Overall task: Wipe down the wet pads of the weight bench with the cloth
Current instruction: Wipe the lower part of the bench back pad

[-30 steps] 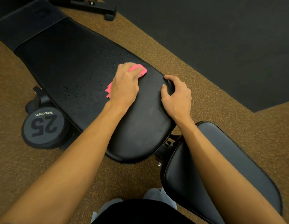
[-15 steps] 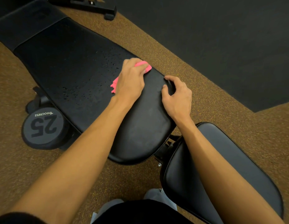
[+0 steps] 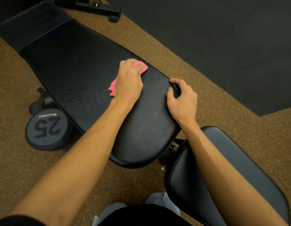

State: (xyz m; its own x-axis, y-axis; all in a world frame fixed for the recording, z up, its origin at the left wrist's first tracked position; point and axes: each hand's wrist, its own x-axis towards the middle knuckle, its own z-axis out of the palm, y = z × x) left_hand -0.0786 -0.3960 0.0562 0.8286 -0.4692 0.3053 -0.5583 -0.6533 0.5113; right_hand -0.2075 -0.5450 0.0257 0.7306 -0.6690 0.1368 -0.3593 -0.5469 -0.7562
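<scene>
The long black back pad [image 3: 79, 66] of the weight bench runs from upper left to the centre, with water droplets scattered beyond my left hand. My left hand [image 3: 129, 80] presses a pink cloth [image 3: 140, 66] flat on the pad near its right edge; pink corners stick out past my fingers and by my wrist. My right hand [image 3: 182, 98] grips the pad's right edge, fingers curled over it. The smaller black seat pad [image 3: 231, 168] lies at lower right, partly under my right forearm.
A black 25 dumbbell [image 3: 47, 129] lies on the brown speckled floor just left of the bench. A black metal base bar [image 3: 99, 7] sits at the top. A dark mat [image 3: 223, 38] covers the floor at upper right. My legs show at the bottom edge.
My left hand has slid the pink cloth up the pad and toward its right edge. My right hand has stayed gripping the pad's edge.
</scene>
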